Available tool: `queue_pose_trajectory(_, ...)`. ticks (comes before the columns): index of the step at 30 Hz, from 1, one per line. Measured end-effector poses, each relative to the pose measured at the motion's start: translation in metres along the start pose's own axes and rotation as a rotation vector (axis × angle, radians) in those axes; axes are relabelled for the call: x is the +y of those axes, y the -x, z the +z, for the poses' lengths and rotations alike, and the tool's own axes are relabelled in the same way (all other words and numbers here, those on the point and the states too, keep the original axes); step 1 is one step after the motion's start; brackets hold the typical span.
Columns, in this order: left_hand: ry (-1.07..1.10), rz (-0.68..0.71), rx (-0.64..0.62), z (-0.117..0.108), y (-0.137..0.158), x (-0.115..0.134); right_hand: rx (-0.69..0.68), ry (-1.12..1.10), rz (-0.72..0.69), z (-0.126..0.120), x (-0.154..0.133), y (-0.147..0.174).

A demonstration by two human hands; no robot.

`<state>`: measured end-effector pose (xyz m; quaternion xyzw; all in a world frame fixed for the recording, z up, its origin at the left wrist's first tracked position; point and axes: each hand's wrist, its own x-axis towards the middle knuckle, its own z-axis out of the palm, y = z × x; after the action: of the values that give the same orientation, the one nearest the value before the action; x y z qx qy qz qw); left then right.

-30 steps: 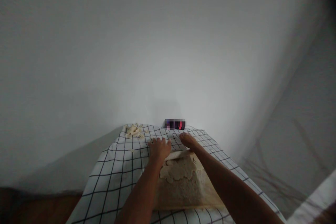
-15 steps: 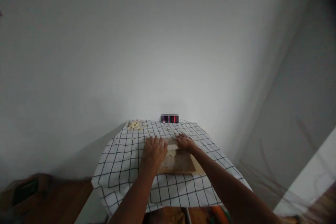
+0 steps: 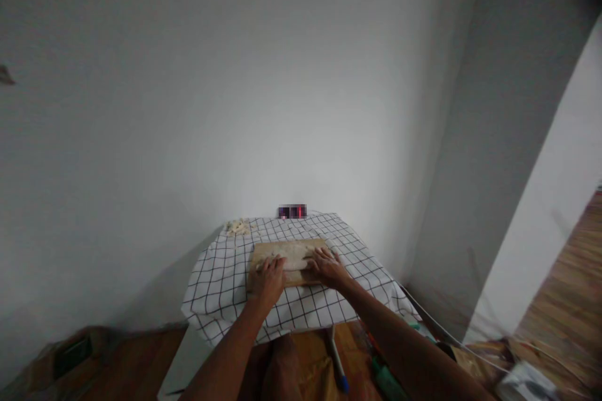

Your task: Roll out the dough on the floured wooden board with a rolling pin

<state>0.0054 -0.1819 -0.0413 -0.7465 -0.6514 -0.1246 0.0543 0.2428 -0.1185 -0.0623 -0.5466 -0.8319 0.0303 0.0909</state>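
Note:
A wooden board (image 3: 261, 249) lies on the checked cloth, dusted pale on top. Across it is a flat, whitish, floury-looking piece (image 3: 295, 255), perhaps dough; blur hides its exact kind. My left hand (image 3: 270, 274) rests on the left part of the board, fingers stretched forward at the piece's left end. On the other side, my right hand (image 3: 327, 266) lies flat with fingers spread over the piece's right end. Neither hand is visibly wrapped around anything.
A heap of pale strips (image 3: 237, 227) sits at the cloth's back left. A small dark pixelated device (image 3: 292, 211) stands at the back against the wall (image 3: 291, 106). The white checked cloth (image 3: 216, 282) covers the table. Below lie a blue-tipped stick (image 3: 339, 363) and a green object (image 3: 388, 382).
The view has shifted, so the table appears slightly left and more floor shows. Both hands have come nearer to me on the board, uncovering its far edge and more of the whitish piece.

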Motion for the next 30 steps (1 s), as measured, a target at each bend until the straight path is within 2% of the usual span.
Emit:
queue_pose_trajectory(3,-0.019,-0.010,-0.018,0.002,-0.008,0.011,0.016,-0.064,0.022,0.007,0.010,-0.002)
queue_pose_trajectory(8,0.005,0.078,-0.017,0.017,-0.026,0.031,0.146,-0.033,0.177,0.022,0.032,-0.007)
queue_pose_trajectory(13,0.055,0.111,-0.026,0.025,-0.055,0.033,0.202,0.007,0.254,0.016,0.044,-0.025)
queue_pose_trajectory(15,0.067,0.102,-0.038,0.026,-0.071,0.031,0.202,0.020,0.223,0.010,0.049,-0.041)
queue_pose_trajectory(21,0.049,0.054,-0.075,0.032,-0.128,0.026,0.069,0.085,0.125,0.000,0.072,-0.101)
queue_pose_trajectory(24,0.070,-0.006,-0.129,0.038,-0.157,0.020,0.042,0.070,0.146,-0.003,0.079,-0.131)
queue_pose_trajectory(27,0.119,-0.075,-0.215,0.043,-0.184,0.012,0.009,0.000,0.234,-0.004,0.084,-0.161)
queue_pose_trajectory(30,0.130,-0.091,-0.236,0.044,-0.205,0.006,0.002,-0.020,0.282,-0.002,0.091,-0.184)
